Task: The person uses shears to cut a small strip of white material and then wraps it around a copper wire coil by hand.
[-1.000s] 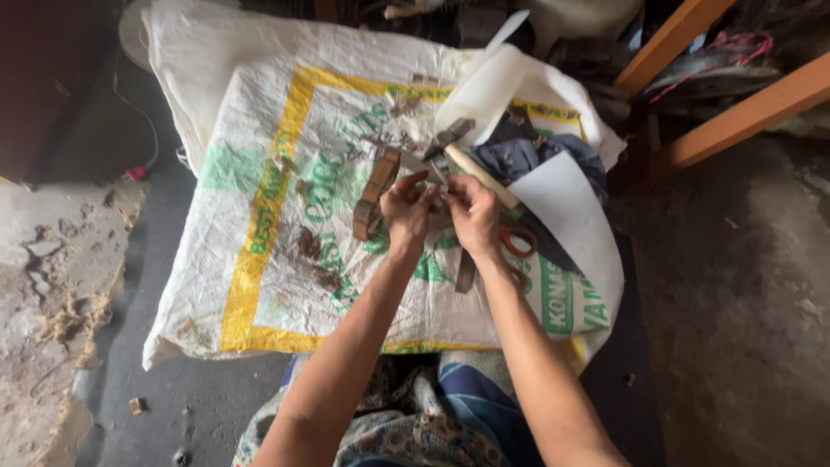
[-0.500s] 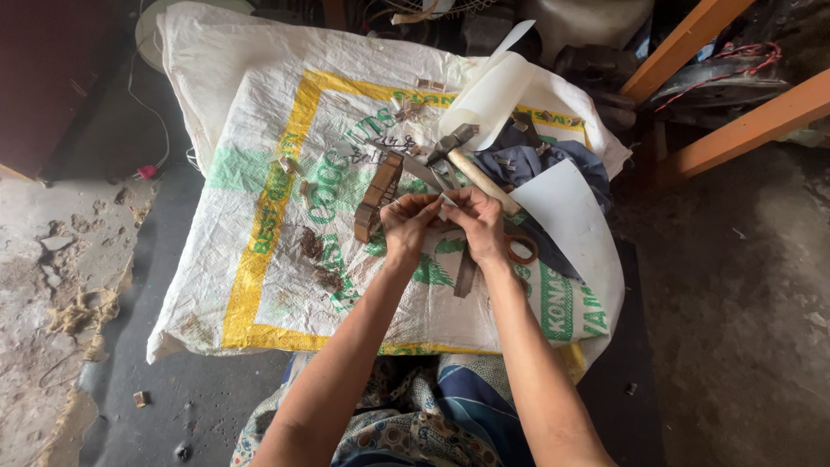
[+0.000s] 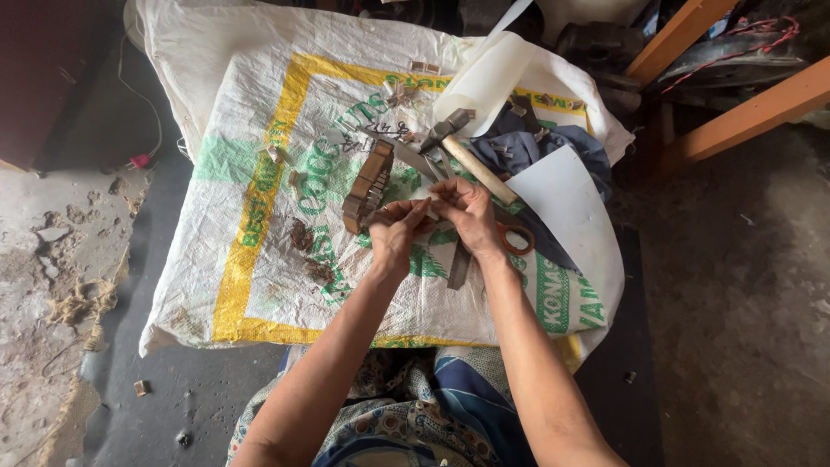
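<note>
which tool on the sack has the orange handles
The scissors, beside the right hand; only their loops are orange. The hammer has a pale wooden handle.

Hammer [image 3: 467, 156] on sack [image 3: 259, 259], behind hands [image 3: 432, 220]

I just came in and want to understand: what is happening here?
A seated person works over a woven sack spread on the floor. The left hand and right hand meet, pinching something small, too small to tell. Beside them lie a hammer, orange-handled scissors and a brown toothed wooden piece.
</note>
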